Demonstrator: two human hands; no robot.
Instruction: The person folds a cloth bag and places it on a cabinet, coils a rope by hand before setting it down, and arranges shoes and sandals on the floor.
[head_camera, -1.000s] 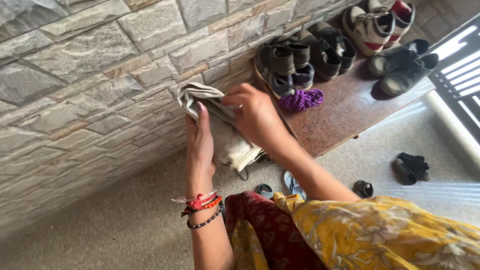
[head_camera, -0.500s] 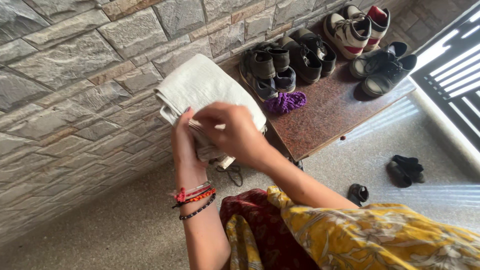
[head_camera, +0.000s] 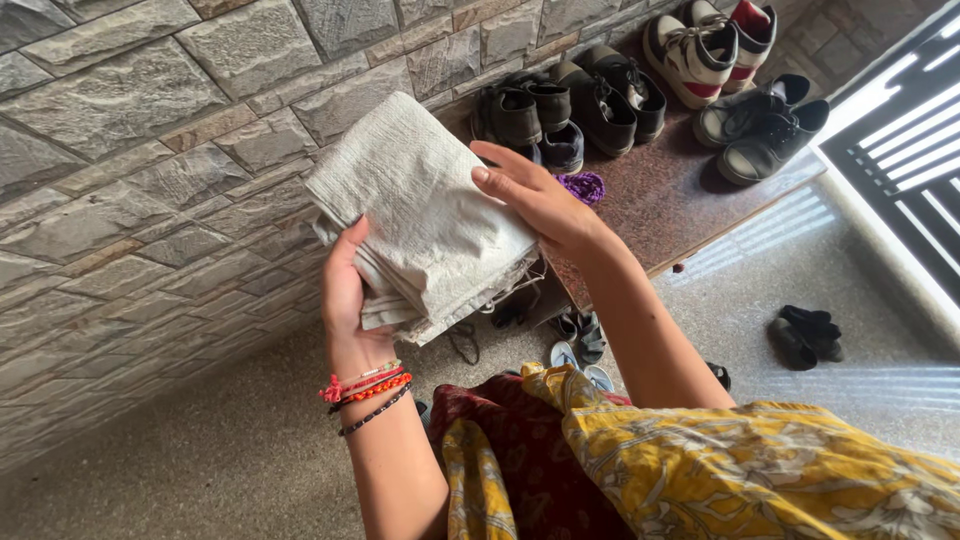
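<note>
From my feed the stone wall (head_camera: 150, 150) fills the left, with a speckled floor (head_camera: 200, 460) below and a reddish-brown desk (head_camera: 690, 190) against the wall at upper right, carrying dark shoes (head_camera: 530, 115), white trainers (head_camera: 700, 45), grey shoes (head_camera: 765, 125) and a small coil of purple rope (head_camera: 583, 186). A yellow patterned garment (head_camera: 750, 470) covers the lower right.

The folded off-white woven sack (head_camera: 425, 215) is held in the air in front of the wall, between both hands. Its long axis runs from upper left down to lower right, with frayed threads hanging at the lower edge and several layers showing along the left side.

My left hand (head_camera: 345, 300) is under the sack's lower left corner, fingers (head_camera: 350, 240) clamped on the stacked edge; it carries the weight and is the nearer one. My right hand (head_camera: 535, 195) lies at the right edge, fingers (head_camera: 500, 165) straight and together, flat against the top face rather than gripping. Beaded bracelets (head_camera: 370, 392) circle the left wrist.
</note>
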